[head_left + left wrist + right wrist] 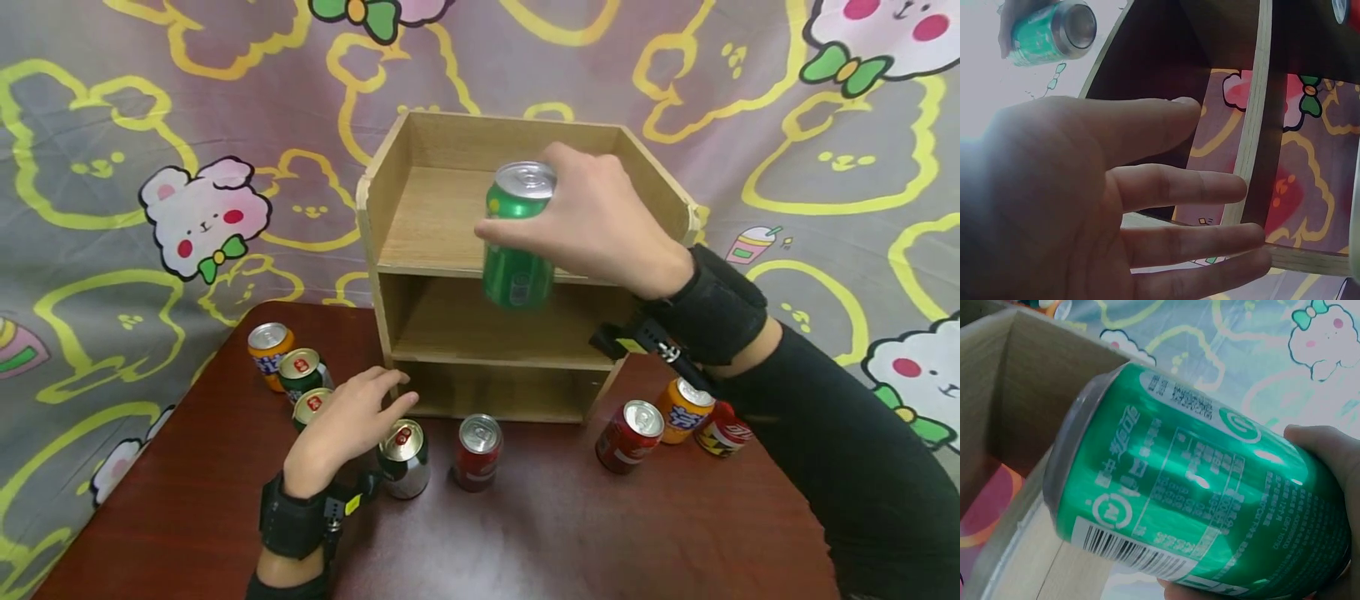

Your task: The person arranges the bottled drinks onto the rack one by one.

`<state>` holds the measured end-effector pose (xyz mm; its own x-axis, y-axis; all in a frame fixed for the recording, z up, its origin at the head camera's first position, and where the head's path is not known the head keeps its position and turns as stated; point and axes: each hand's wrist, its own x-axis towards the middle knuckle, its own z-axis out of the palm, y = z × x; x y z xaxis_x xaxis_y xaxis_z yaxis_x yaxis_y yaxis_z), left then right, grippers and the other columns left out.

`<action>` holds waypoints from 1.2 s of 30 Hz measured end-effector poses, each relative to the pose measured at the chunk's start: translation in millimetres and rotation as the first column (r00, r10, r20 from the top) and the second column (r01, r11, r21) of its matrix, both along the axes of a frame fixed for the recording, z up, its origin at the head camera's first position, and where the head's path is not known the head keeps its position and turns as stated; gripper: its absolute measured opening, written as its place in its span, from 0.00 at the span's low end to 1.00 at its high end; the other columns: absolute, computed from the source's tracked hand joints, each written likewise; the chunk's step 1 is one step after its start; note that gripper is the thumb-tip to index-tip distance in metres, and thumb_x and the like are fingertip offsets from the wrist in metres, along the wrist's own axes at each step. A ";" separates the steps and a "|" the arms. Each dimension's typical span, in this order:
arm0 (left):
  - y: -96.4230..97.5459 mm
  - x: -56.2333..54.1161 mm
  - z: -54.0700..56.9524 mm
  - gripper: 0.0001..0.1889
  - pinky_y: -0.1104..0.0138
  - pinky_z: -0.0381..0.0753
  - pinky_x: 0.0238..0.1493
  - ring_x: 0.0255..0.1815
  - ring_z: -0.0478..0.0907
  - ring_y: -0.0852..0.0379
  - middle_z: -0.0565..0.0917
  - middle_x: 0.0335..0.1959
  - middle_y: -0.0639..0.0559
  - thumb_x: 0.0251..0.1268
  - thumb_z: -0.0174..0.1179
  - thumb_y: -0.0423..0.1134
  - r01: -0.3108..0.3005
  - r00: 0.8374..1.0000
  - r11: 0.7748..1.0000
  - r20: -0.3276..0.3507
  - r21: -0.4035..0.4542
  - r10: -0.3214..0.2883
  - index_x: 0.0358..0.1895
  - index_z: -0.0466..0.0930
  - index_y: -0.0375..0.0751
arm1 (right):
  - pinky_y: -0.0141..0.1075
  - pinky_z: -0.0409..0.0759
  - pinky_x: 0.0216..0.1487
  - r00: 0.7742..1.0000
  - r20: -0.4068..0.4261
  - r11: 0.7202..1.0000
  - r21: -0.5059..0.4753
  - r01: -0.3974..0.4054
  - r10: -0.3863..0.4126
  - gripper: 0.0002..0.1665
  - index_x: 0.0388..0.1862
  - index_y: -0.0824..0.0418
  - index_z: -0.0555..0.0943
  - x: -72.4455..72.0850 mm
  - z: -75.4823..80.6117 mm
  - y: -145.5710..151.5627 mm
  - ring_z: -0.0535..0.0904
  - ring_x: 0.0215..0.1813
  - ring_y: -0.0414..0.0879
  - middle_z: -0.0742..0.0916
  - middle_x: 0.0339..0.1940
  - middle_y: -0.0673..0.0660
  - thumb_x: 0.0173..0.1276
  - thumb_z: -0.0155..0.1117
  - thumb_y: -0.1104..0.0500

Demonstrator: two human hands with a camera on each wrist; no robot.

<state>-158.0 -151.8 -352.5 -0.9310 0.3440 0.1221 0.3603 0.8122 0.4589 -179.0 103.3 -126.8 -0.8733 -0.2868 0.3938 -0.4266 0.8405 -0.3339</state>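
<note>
My right hand [600,221] grips a green soda can [517,275] around its upper half, thumb on one side. The can is held upright in the air before the wooden shelf [442,208], level with its top tier. Its barcode and printed text fill much of the right wrist view, where the soda can [1197,487] lies across the frame. My left hand [345,425] hovers by the shelf's lower left corner, fingers extended and holding nothing, as the left hand [1110,187] in its wrist view confirms. Just beside it stands a dark green and silver can [405,475].
A red can [477,462] stands before the shelf. At left are an orange can [268,358], a dark green can [303,383] and a partly hidden gold-topped can [309,406]. At right are a red can [626,442], an orange can [681,417] and another red can [723,432].
</note>
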 end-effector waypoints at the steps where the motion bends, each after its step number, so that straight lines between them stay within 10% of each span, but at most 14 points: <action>1: 0.1 0.2 -0.3 0.22 0.50 0.76 0.46 0.49 0.77 0.45 0.77 0.53 0.40 0.68 0.55 0.49 0.000 1.000 1.000 0.002 0.001 0.000 0.57 0.76 0.36 | 0.40 0.76 0.37 1.000 -0.003 1.000 -0.003 0.009 -0.009 0.41 0.46 0.62 0.73 -2.2 0.6 -0.2 0.78 0.36 0.47 0.81 0.36 0.54 0.49 0.67 0.30; 36: -1.3 -4.8 -4.1 0.23 0.50 0.75 0.48 0.52 0.76 0.45 0.77 0.54 0.40 0.68 0.55 0.51 -0.020 1.000 1.000 0.007 -0.013 0.020 0.57 0.77 0.38 | 0.39 0.80 0.42 0.964 0.212 0.987 0.038 0.155 -0.159 0.56 0.69 0.64 0.56 -74.9 9.1 -35.4 0.79 0.48 0.51 0.77 0.55 0.60 0.54 0.62 0.30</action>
<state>-162.8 -153.0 -356.6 -0.9384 0.3272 0.1110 0.3409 0.8250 0.4507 -253.9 67.8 -117.7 -0.9711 -0.1457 0.1891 -0.2098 0.8989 -0.3847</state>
